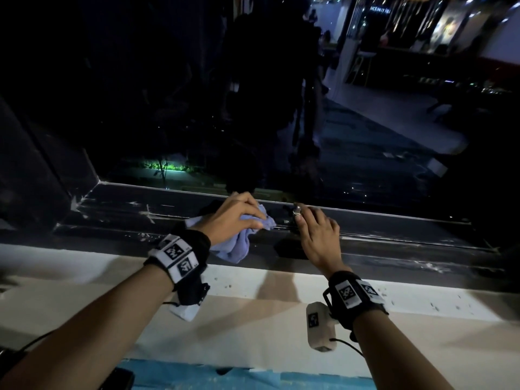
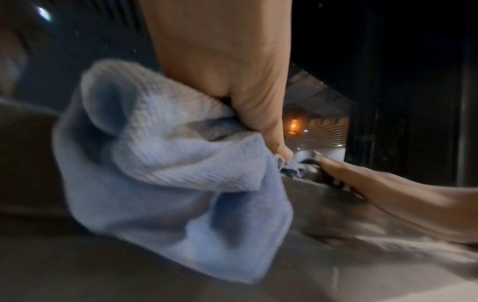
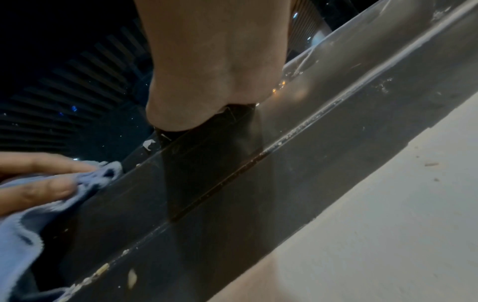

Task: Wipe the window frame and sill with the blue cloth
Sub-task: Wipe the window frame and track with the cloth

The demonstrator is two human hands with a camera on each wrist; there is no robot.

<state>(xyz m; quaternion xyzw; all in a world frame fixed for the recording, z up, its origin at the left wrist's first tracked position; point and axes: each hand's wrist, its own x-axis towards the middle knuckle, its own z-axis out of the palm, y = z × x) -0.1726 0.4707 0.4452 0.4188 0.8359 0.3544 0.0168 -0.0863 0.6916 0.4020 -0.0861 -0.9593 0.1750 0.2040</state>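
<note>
My left hand [image 1: 239, 218] grips the bunched blue cloth [image 1: 233, 246] and presses it onto the dark bottom rail of the window frame [image 1: 126, 212], near its middle. The left wrist view shows the cloth [image 2: 168, 173] hanging crumpled below the left hand [image 2: 227, 67], blurred. My right hand [image 1: 318, 237] lies just right of the cloth, fingers laid flat on the rail, one fingertip beside a small metal fitting [image 1: 297, 211]. In the right wrist view the right hand [image 3: 207, 71] rests on the rail [image 3: 258, 204], with the cloth [image 3: 18, 224] at the left.
The dark glass pane [image 1: 253, 108] rises behind the rail, with reflections and night lights. The frame's left upright [image 1: 36, 164] stands at the far left. A pale sill [image 1: 253, 313] with paint specks runs under my wrists, and a blue strip [image 1: 225, 375] lies nearest me.
</note>
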